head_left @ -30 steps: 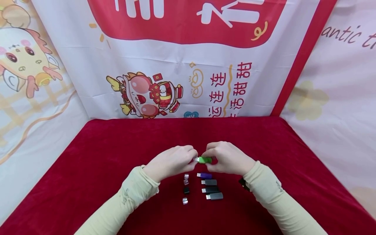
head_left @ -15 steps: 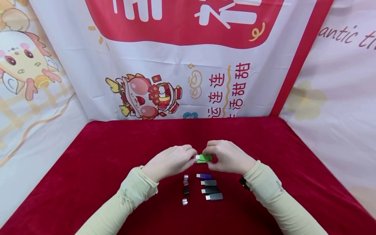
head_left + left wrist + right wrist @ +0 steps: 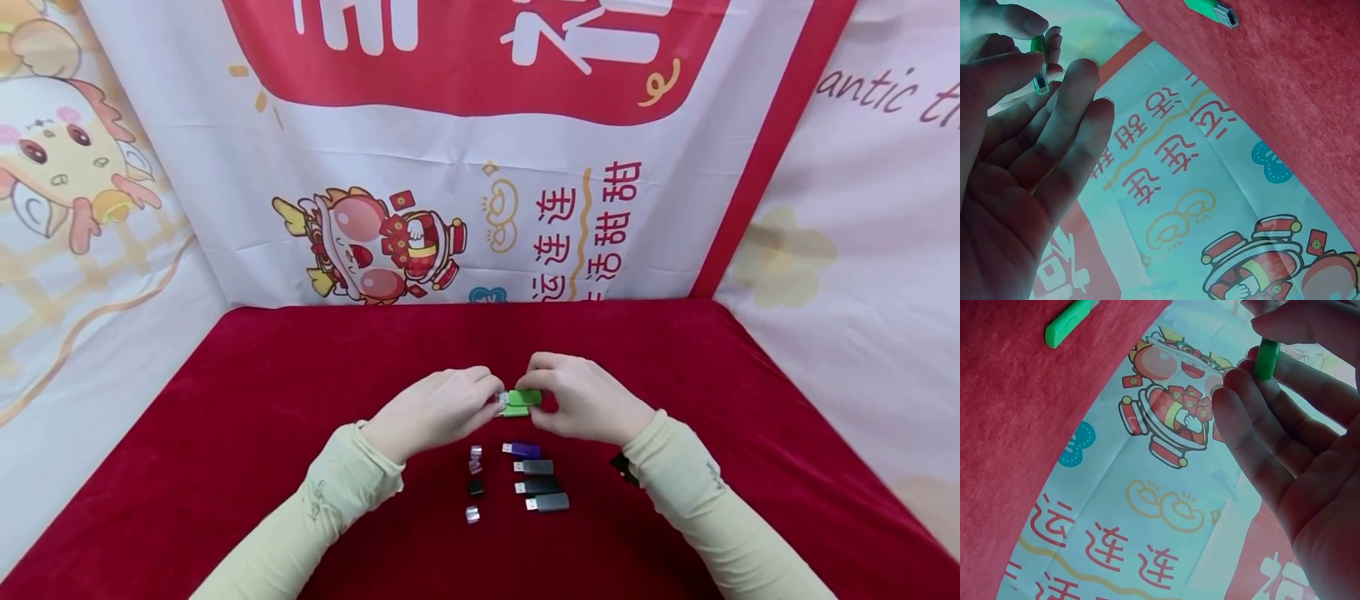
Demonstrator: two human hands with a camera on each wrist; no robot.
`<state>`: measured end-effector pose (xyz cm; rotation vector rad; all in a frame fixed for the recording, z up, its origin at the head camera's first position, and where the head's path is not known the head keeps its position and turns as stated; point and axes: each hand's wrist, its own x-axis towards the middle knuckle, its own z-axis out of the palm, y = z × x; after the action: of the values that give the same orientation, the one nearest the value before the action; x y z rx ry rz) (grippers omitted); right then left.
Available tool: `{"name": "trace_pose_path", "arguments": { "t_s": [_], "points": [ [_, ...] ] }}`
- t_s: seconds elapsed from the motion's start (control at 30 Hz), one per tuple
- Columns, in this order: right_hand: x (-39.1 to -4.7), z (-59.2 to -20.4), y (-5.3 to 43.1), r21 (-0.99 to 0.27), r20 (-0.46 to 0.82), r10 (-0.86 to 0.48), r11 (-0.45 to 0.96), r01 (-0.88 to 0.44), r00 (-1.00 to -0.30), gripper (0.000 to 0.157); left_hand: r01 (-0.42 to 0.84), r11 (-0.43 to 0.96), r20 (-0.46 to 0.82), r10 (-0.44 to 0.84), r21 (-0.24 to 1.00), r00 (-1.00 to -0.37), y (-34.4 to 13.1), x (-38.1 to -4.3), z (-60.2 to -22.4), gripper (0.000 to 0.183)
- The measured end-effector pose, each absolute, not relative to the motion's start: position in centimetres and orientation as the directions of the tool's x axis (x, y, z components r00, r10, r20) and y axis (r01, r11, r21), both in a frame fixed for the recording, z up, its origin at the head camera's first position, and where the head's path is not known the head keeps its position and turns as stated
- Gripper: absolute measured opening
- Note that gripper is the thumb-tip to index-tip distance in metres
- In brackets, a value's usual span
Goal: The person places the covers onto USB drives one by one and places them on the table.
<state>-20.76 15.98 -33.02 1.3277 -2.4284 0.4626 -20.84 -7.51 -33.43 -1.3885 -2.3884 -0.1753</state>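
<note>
In the head view my right hand pinches a green USB stick between thumb and fingers, its metal plug pointing left. My left hand pinches a clear cap at the plug end; in the left wrist view the clear cap surrounds the plug, though how far it is pushed on is hard to tell. Just below the held stick, a second green USB stick lies on the red cloth, its bare plug visible in the left wrist view.
Nearer me lie a purple USB stick, a grey one, a black one and another grey one. Left of them sit clear caps, a black cap and one more clear cap. Printed fabric walls the red table.
The held green stick and cap have moved slightly up and away from me, uncovering more of the second green stick beneath. The plug now sits closer into the clear cap. The row nearby is unmoved.
</note>
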Motion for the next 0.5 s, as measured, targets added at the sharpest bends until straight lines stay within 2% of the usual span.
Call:
{"name": "trace_pose_path", "arguments": {
  "t_s": [0.5],
  "points": [
    [-20.88,-33.02,15.92,-0.115,0.411,-0.757,0.510,-0.853,-0.508,0.026,0.849,0.514,0.393,0.810,-0.120,-0.435,-7.58,-20.98,-33.64,0.013]
  ]
}}
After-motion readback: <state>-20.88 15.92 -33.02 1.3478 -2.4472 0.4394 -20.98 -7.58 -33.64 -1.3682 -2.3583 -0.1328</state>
